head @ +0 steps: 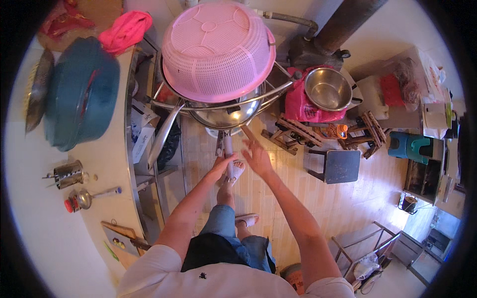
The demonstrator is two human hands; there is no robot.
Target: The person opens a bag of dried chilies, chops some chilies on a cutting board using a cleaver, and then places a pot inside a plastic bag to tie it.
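Observation:
My left hand (223, 165) is closed around the pale handle (228, 149) of a shiny metal pan (227, 118). The pan's round body sits at the rack's front bar, partly hidden beneath an upturned pink plastic colander (220, 52). My right hand (258, 156) is beside the handle with its fingers apart. Its index finger reaches up to the pan's right rim; whether it touches cannot be made out. Another metal handle (166, 136) slants down to the left from under the colander. A tubular metal rack (277, 89) surrounds these vessels.
On the left counter (111, 156) are a teal basin (84, 93), a metal utensil holder (69, 174), a ladle (85, 198) and a cutting board with a cleaver (119, 238). Rightward stand a steel pot (328, 89), a folding wooden stool (298, 130) and a dark stool (342, 166).

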